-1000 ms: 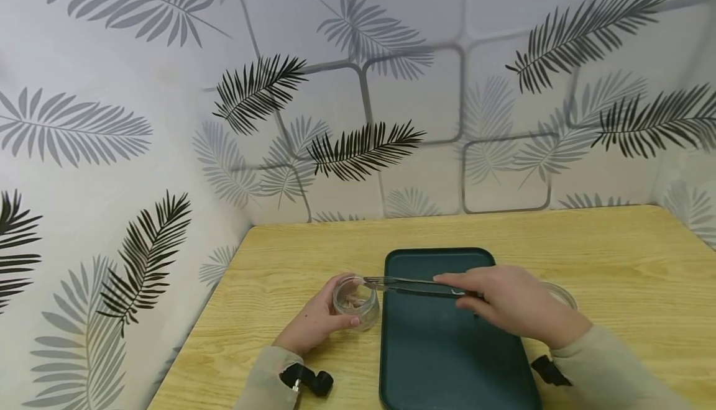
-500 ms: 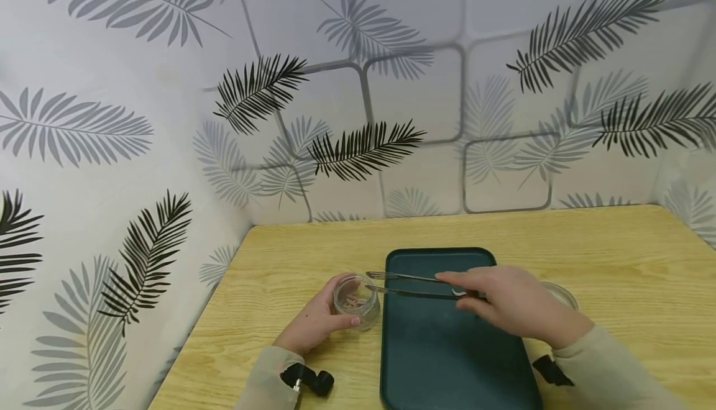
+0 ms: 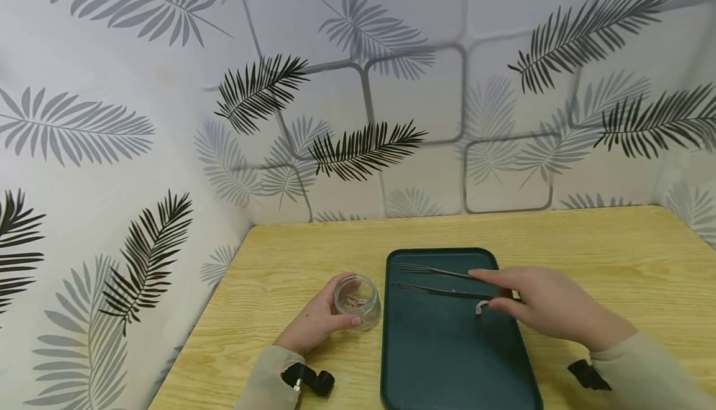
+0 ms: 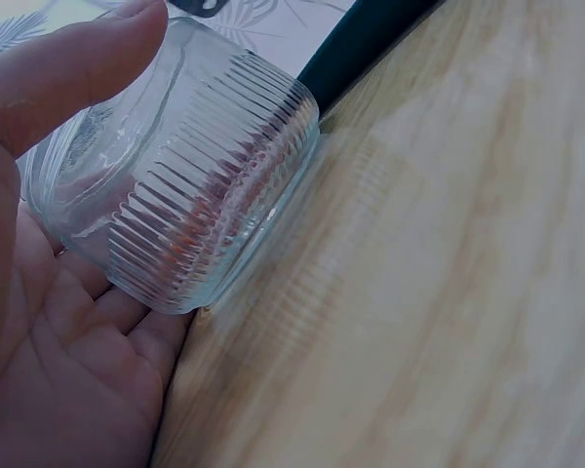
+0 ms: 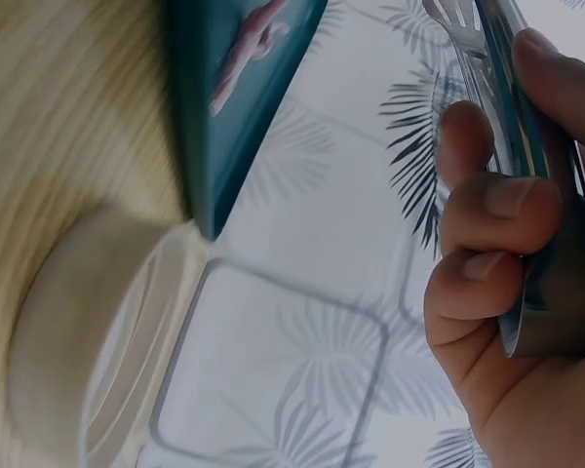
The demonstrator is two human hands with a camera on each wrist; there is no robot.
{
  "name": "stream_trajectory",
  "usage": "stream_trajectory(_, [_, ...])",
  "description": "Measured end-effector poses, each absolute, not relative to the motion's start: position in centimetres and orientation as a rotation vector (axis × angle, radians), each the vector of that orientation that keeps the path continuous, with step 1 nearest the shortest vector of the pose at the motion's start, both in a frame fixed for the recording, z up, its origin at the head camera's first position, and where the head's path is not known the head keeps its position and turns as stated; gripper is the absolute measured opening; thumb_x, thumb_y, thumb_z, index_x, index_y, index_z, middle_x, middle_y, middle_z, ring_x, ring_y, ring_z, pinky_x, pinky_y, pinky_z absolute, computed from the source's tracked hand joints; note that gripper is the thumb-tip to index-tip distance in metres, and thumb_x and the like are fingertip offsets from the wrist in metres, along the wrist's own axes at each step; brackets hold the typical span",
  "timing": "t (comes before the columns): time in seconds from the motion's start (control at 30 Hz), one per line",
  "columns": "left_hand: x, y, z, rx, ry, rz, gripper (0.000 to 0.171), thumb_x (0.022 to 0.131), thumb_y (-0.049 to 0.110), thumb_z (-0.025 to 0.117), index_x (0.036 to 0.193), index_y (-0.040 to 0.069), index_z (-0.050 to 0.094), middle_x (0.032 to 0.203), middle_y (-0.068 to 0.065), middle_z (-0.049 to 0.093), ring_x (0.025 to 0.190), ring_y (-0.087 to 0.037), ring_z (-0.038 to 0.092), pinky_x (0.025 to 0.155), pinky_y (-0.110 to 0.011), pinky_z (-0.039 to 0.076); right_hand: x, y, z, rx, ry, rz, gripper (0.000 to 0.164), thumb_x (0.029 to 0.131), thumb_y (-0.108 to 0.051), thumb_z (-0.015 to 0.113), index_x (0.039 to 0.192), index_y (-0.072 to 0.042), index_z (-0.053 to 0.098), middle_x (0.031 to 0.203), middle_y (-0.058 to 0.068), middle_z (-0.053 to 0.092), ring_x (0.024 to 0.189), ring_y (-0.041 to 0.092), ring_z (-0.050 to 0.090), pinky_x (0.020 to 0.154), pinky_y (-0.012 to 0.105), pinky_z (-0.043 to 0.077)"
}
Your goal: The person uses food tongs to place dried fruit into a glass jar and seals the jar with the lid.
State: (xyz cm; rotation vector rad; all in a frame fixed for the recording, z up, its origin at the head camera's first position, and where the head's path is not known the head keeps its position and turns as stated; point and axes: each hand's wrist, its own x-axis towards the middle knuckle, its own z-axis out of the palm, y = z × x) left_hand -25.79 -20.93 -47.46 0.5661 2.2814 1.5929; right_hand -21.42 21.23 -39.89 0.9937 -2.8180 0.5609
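Note:
My left hand (image 3: 314,322) holds a small clear glass jar (image 3: 366,315) upright on the table, thumb and fingers round its sides. Small pale pinkish pieces (image 3: 353,302) lie in the bottom of the jar, and its ribbed wall (image 4: 205,185) fills much of the left wrist view. In my right hand (image 3: 550,301) is a pair of metal tongs (image 3: 442,293), held over the dark green tray (image 3: 447,360). The slotted tips point left and stand apart with nothing between them. Beneath the tongs, a curled pinkish strip (image 3: 481,306) lies on the tray.
A pale round open container (image 5: 68,341) stands on the wooden table (image 3: 313,242) beside the tray in the right wrist view; my right hand hides it in the head view. A leaf-patterned wall (image 3: 414,168) rises behind the table's far edge.
My right hand has drawn the tongs rightward from the jar's rim to over the tray, and their arms have spread. More of the pinkish strip shows now. The left hand and jar keep their place.

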Motion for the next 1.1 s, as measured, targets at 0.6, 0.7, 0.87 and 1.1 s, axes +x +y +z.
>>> stream_trajectory(0.6, [-25.9,-20.9,-47.5,0.570,2.268,1.599,0.090,0.088,0.028,0.082,0.159,0.017,0.028,0.155,-0.003,0.042,0.140,-0.022,0.042,0.112,-0.046,0.033,-20.8,27.0,-41.1,0.817,-2.995,0.514,0.051,0.098,-0.044,0.065,0.145,-0.027,0.058,0.079,-0.024,0.053,0.065,-0.003,0.045,0.057,0.025,0.036])
stream_trajectory(0.7, [-25.8,-20.9,-47.5,0.568,2.270,1.602,0.090,0.088,0.028,0.082,0.159,0.018,0.028,0.154,-0.002,0.043,0.139,-0.021,0.043,0.112,-0.046,0.033,-20.8,27.4,-41.4,0.786,-3.032,0.511,0.050,0.098,-0.046,0.064,0.145,-0.027,0.058,0.078,-0.023,0.054,0.064,-0.003,0.045,0.058,0.026,0.036])
stream_trajectory(0.87, [-25.9,-21.0,-47.6,0.571,2.266,1.607,0.089,0.088,0.028,0.082,0.159,0.018,0.029,0.154,-0.002,0.043,0.140,-0.021,0.043,0.112,-0.046,0.033,-20.7,28.0,-41.7,0.771,-3.066,0.506,0.051,0.098,-0.042,0.065,0.145,-0.026,0.058,0.073,-0.021,0.050,0.060,-0.002,0.042,0.056,0.026,0.035])
stream_trajectory(1.1, [-25.9,-21.1,-47.7,0.577,2.262,1.611,0.089,0.089,0.027,0.081,0.159,0.017,0.028,0.154,-0.001,0.044,0.140,-0.020,0.042,0.112,-0.045,0.032,-20.8,28.3,-41.8,0.752,-3.110,0.506,0.053,0.097,-0.041,0.066,0.146,-0.023,0.058,0.082,-0.022,0.059,0.062,-0.001,0.045,0.057,0.027,0.036])
